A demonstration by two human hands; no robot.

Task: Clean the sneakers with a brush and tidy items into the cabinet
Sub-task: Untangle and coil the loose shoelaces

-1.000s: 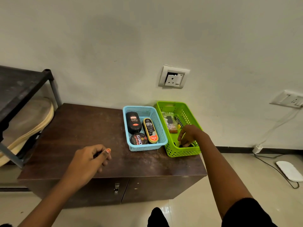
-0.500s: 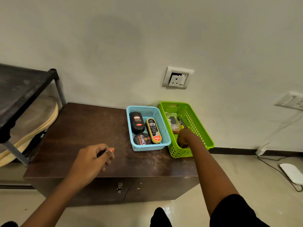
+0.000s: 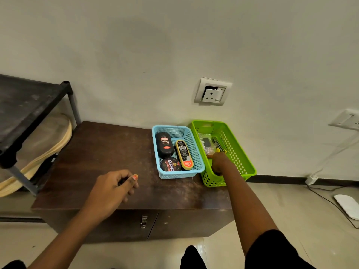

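A dark brown cabinet (image 3: pixel 108 152) stands against the wall with its two doors closed. On its top sit a blue basket (image 3: pixel 194 140) and a green basket (image 3: pixel 239 158), side by side. My right hand (image 3: pixel 220 163) reaches down inside the green basket's near end. Its fingers are hidden below the rim, so I cannot tell if they hold anything. My left hand (image 3: pixel 114 186) hovers over the cabinet's front edge, loosely curled and holding nothing. No sneakers or brush are plainly visible.
The blue basket holds two shoe-polish bottles (image 3: pixel 165 145) and a round polish tin (image 3: pixel 171 165). Small packets (image 3: pixel 206 143) lie at the green basket's far end. A black rack (image 3: pixel 25 105) stands left. A cable and white pad (image 3: pixel 347 207) lie on the floor right.
The green basket has turned, and its right side now hangs past the cabinet's right edge. My right hand has sunk deeper into it. My left hand has barely moved.
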